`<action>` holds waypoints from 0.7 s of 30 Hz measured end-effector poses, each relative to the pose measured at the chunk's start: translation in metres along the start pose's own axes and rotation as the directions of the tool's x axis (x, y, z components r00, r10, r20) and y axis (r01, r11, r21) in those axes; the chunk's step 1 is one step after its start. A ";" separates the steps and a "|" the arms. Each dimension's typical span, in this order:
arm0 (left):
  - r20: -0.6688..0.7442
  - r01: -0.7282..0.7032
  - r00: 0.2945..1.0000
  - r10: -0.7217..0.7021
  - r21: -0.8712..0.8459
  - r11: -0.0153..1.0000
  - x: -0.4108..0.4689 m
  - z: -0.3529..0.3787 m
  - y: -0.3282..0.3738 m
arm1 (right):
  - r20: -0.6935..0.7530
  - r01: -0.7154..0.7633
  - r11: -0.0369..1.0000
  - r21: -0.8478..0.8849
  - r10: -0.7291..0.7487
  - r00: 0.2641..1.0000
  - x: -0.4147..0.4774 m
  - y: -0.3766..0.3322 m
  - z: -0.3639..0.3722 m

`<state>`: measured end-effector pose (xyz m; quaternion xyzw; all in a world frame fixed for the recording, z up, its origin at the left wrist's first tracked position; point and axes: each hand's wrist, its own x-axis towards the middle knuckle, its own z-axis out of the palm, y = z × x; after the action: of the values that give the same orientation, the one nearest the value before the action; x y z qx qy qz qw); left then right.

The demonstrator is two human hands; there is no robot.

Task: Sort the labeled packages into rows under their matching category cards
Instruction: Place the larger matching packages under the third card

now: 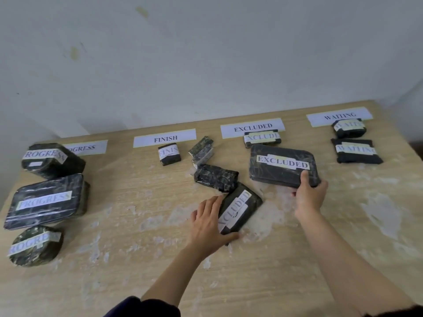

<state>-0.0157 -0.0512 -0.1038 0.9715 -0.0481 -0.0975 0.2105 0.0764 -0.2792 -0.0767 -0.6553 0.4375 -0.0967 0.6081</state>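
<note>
Large EXCLUDED package (282, 165) gripped at near right corner by right hand (309, 196), thumb on top; set below small EXCLUDED package (262, 138) and EXCLUDED card (252, 127). Tilted EXCLUDED package (240, 208) on wooden table (137, 259) clasped between spread fingers and thumb of left hand (209, 224). Two unlabelled-side packages (215, 177) (201, 150) crowded just behind, possibly touching it.
</note>
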 end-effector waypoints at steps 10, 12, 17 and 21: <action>-0.114 -0.087 0.990 0.084 -0.026 0.996 0.002 0.003 -0.002 | 0.346 0.508 0.668 -0.544 -0.373 0.861 0.011 0.020 0.001; -0.117 -0.089 0.989 0.087 -0.019 0.996 -0.002 0.000 -0.008 | 0.406 0.548 0.629 -0.552 -0.371 0.835 0.015 0.017 0.006; -0.139 -0.100 0.986 0.095 -0.027 0.995 -0.011 -0.006 -0.017 | 0.436 0.615 0.477 -0.627 -0.439 0.786 0.014 0.012 0.009; -0.141 -0.158 0.978 0.152 -0.032 0.987 -0.010 -0.015 -0.015 | 0.534 0.893 0.316 -0.321 -0.718 0.446 -0.018 0.006 0.019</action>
<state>-0.0220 -0.0300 -0.0955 0.9644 -0.1071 -0.0141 0.2413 0.0751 -0.2524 -0.0792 -0.9373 -0.0433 -0.1583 0.3076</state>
